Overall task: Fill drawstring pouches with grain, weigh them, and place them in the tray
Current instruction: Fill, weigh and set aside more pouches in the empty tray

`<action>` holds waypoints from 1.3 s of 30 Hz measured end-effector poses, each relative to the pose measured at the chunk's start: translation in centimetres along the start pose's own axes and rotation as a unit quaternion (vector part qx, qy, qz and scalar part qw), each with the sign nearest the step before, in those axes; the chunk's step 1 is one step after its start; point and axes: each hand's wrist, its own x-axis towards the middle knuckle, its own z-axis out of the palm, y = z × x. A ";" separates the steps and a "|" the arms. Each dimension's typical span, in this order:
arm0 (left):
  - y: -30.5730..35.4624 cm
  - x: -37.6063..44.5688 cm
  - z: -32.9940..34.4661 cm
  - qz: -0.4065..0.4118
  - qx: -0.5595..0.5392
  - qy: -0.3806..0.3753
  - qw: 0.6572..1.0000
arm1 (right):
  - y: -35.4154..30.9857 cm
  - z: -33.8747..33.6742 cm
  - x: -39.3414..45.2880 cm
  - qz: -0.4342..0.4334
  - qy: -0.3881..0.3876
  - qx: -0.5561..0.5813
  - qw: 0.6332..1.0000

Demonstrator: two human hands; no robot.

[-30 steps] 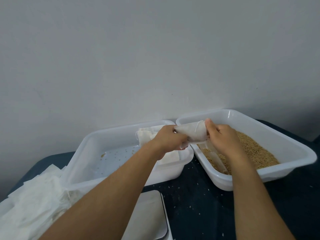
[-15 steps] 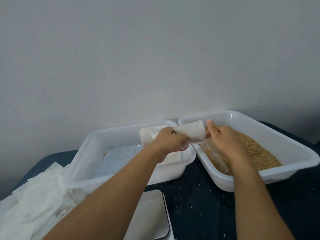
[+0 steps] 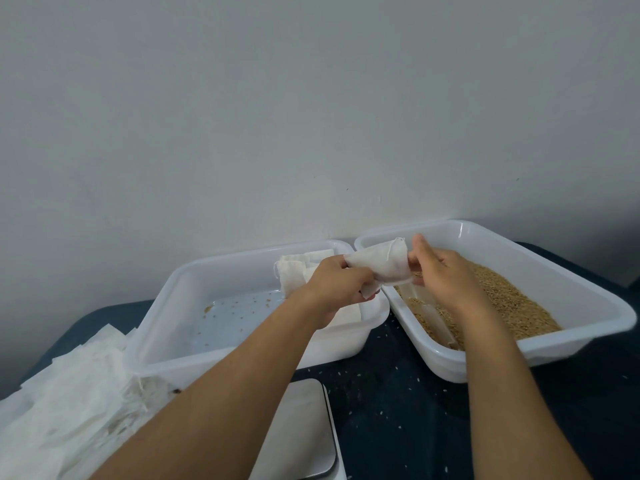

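While a dark tabletop (image 3: 398, 410) is dotted with spilled kernels, two white plastic tubs are set side by side: the right tub (image 3: 588, 306) is filled with tan grain (image 3: 512, 299), the left tray (image 3: 166, 306) with filled pouches (image 3: 294, 271). A small white cloth drawstring pouch (image 3: 377, 265) is held above their meeting rims, gripped by the left hand (image 3: 337, 289) and pinched at its mouth by the right hand (image 3: 443, 275).

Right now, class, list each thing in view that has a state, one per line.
pouch: gripped by both hands above the trays' adjoining rims
left hand: grips pouch
right hand: pinches pouch's end
grain tray: holds grain
left tray: holds pouches, scattered grains
scale: platform bare
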 end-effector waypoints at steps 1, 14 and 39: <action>0.0 -0.1 0.1 -0.001 -0.004 0.000 1.000 | 0.0 0.1 0.0 -0.004 -0.002 -0.023 1.000; -0.2 -0.5 0.1 -0.008 -0.092 0.000 0.996 | -0.4 0.0 -0.2 0.007 -0.042 0.025 0.999; -7.7 -15.3 -7.9 0.133 0.067 0.150 0.977 | -8.8 6.1 -9.2 -0.166 -0.277 0.067 0.944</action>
